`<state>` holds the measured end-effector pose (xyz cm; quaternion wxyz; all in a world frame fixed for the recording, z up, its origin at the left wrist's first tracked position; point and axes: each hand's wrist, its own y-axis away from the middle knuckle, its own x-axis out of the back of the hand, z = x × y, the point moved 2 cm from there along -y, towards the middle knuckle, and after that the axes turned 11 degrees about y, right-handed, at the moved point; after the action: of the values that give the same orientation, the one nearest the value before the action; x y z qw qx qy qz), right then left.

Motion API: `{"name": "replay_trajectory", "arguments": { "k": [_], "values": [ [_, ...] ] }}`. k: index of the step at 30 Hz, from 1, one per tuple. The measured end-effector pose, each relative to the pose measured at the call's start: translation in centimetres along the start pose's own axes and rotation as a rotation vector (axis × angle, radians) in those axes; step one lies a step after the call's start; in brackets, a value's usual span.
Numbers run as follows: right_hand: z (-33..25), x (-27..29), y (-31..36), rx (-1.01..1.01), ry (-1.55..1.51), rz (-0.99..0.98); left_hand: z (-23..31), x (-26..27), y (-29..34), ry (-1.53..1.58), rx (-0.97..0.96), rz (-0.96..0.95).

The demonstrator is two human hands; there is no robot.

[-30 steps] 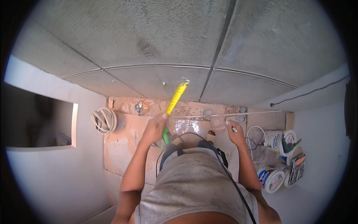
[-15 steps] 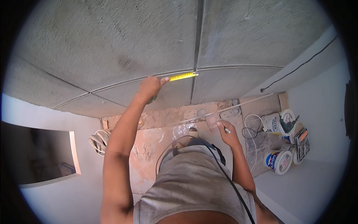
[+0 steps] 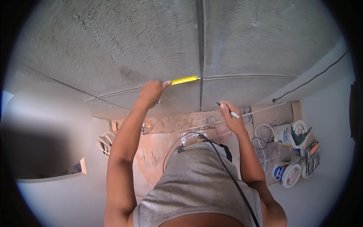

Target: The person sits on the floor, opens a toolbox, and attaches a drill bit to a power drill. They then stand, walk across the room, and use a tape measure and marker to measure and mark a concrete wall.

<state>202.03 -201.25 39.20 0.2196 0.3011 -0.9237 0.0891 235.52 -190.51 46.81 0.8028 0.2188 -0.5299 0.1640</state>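
My left hand [image 3: 152, 93] is closed around a tape measure, its case mostly hidden by the fingers. From it a short yellow blade [image 3: 185, 80] reaches right along the grey rendered wall [image 3: 124, 45]. The blade's metal end lies at the dark vertical groove [image 3: 200, 41], close to where a horizontal groove [image 3: 245, 78] meets it. Lower and to the right, my right hand [image 3: 230, 118] grips a marker pen [image 3: 234, 114] with a pale body. Its dark tip points up and left toward the wall, apart from it as far as I can tell.
White buckets [image 3: 280, 171] and a dark flat item [image 3: 312, 154] stand at the right, beside a looped white cable [image 3: 258, 132]. A black cord [image 3: 310, 81] hangs along the right wall. A pale coiled bundle [image 3: 104, 144] lies at left. Something large, round and blurred [image 3: 45, 113] covers the left opening.
My right hand has risen toward the wall, and the marker's dark tip now shows. The left hand still holds the tape at the groove. The blurred round shape has appeared at left.
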Motion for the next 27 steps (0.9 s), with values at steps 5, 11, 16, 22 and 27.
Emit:
{"name": "replay_trajectory", "arguments": {
  "k": [5,11,16,22,27],
  "values": [
    [-3.4,-0.4,-5.4,0.158,-0.03,-0.028,0.3,0.1,-0.4,-0.04,0.01,0.019],
    [-6.5,-1.7,-9.0,0.381,-0.025,-0.101,0.9,-0.2,-0.2,-0.019,0.091,0.064],
    [-7.4,-3.2,-11.7,0.496,0.029,-0.111,0.3,-0.8,-0.6,-0.045,0.118,0.089],
    [-7.1,-4.3,-13.2,0.708,0.202,-0.018,-0.1,-1.2,-1.1,-0.051,0.103,0.104],
    [-7.0,-4.6,-13.3,0.785,0.27,0.013,-0.4,-1.6,-1.1,-0.054,0.102,0.119]
  ]
}}
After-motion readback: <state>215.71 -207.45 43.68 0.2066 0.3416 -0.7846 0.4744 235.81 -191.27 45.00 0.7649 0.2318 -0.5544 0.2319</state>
